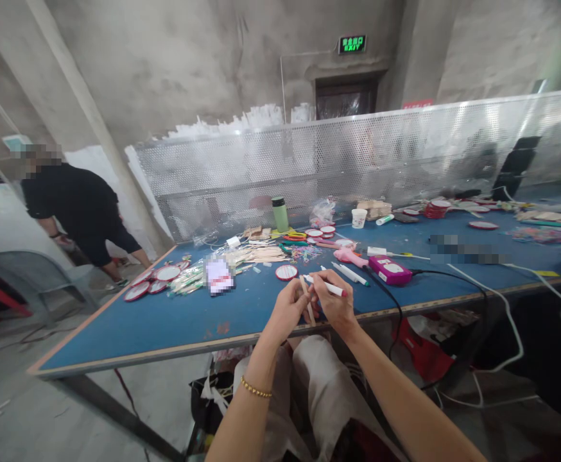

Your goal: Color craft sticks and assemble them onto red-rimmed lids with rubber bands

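My left hand [290, 305] is closed around a flat wooden stick [306, 292], held upright at the table's front edge. In my right hand [337, 305] is a white marker [327, 285] with a pink-red end; its other end lies close to the top of the stick. Whether the tip touches the wood I cannot tell. Just beyond my hands lies a round white disc with a red rim [287, 273]. More white markers [350, 274] rest to the right, beside a pink glue gun [349, 256] and a purple box [389, 271] with a black cord.
Wooden sticks [264, 252], red-rimmed discs [168, 274] and a green bottle [279, 215] stand or lie on the blue table [131, 327]. A paper cup [358, 218] is near the perforated metal screen [242, 170]. White cables [506, 301] hang at right. A person [73, 199] is at left.
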`<state>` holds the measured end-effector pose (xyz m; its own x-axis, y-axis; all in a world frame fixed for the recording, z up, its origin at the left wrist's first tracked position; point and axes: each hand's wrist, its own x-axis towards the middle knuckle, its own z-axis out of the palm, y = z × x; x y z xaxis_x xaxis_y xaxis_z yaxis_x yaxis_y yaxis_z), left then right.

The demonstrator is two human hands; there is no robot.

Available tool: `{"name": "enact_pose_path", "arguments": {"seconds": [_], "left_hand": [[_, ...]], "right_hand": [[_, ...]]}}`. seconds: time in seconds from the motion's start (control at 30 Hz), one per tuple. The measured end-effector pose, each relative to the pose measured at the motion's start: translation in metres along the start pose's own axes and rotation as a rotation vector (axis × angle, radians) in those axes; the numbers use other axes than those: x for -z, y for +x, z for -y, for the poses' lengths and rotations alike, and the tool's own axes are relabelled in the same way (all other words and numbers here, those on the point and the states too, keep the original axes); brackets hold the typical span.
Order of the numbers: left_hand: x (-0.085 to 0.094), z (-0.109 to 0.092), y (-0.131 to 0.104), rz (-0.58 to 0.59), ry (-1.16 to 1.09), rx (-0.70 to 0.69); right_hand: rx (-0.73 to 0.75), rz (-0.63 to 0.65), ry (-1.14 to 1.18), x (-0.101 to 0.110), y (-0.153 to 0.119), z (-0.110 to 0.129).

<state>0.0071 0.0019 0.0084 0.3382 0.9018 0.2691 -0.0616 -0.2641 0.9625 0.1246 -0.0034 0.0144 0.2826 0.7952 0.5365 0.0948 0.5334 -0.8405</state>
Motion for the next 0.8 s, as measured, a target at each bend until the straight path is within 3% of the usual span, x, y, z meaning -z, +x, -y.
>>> {"name": "enact_pose_path", "arguments": {"seconds": [0.8], "left_hand": [[-0.0003,0.0015,0.0007,-0.002,0.011,-0.006]], "right_hand": [[0.0,0.025,0.023,0.0005,0.0,-0.0019]]}}
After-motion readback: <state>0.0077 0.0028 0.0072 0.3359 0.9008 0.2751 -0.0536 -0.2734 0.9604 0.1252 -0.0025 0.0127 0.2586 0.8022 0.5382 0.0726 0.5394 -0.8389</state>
